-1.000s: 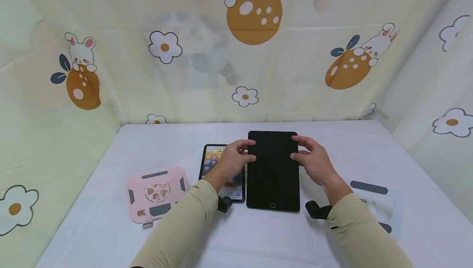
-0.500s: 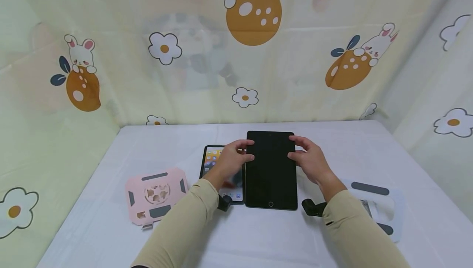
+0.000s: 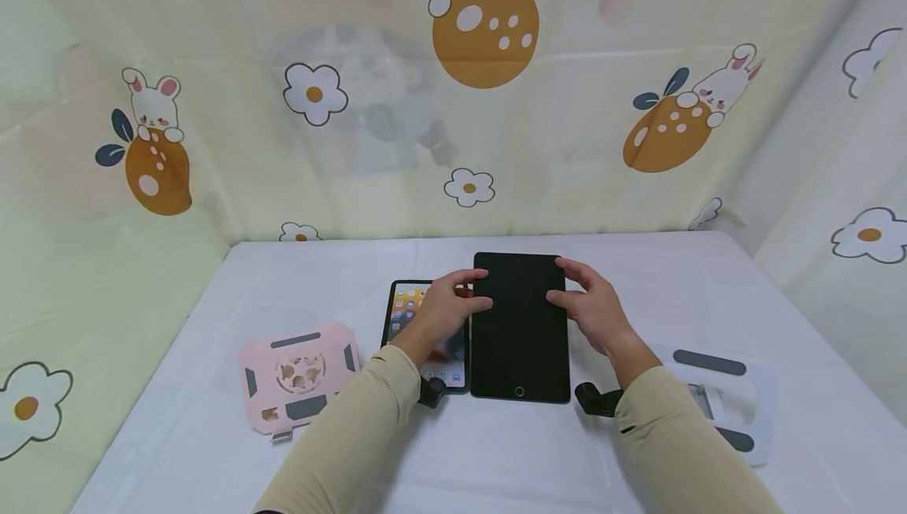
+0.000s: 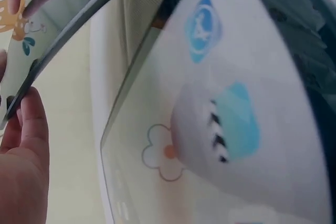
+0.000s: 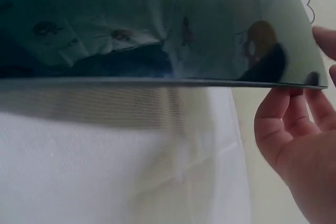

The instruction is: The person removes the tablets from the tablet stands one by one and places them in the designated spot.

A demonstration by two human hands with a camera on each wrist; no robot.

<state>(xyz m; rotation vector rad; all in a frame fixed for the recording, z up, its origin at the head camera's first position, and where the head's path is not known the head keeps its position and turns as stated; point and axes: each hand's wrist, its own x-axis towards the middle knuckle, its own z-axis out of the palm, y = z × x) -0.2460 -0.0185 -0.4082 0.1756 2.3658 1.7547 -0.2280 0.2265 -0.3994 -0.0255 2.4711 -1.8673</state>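
Observation:
A dark-screened black tablet (image 3: pixel 520 333) with a round home button stands out in the head view, partly over the table and held by its two long edges. My left hand (image 3: pixel 446 305) pinches its upper left edge, and in the left wrist view the fingers (image 4: pixel 32 116) meet that edge. On the opposite side my right hand (image 3: pixel 595 309) grips the upper right edge, thumb at the screen. The right wrist view shows its fingers (image 5: pixel 275 124) along the underside. Beneath my left hand lies a second tablet (image 3: pixel 407 309), its screen lit with app icons and partly covered by my wrist.
A pink case (image 3: pixel 260 356) with grey pads and a round cut-out lies at the left. To the right is a pale blue case (image 3: pixel 764 408) with grey strips, partly behind my right sleeve (image 3: pixel 680 435). A patterned curtain (image 3: pixel 383 207) closes off the table's back edge.
The black tablet has shifted slightly left, and my right hand has moved left with it. The right thumb reaches further over the screen. My left hand stays almost in place.

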